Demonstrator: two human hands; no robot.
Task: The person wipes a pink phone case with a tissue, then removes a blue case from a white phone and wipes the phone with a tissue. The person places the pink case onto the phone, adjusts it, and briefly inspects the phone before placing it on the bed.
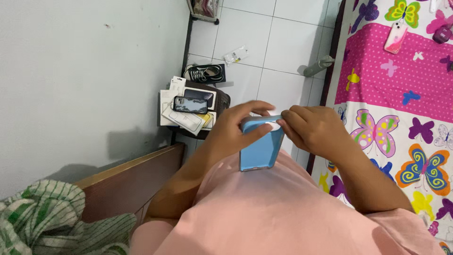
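Observation:
A light blue phone case (257, 151) is held in front of my pink shirt, its back toward the camera. My left hand (233, 126) grips its left side, with the thumb lying across the top part. My right hand (314, 130) pinches the top right corner with the fingertips. Whether a phone sits inside the case cannot be seen from here.
A small dark stool (222, 101) by the wall carries white boxes (179, 115) and a dark phone (190, 104). A bed with a butterfly sheet (396, 94) is at right, a pink phone (395, 38) on it. A green striped cloth (52, 217) lies at lower left beside a wooden board (137, 179).

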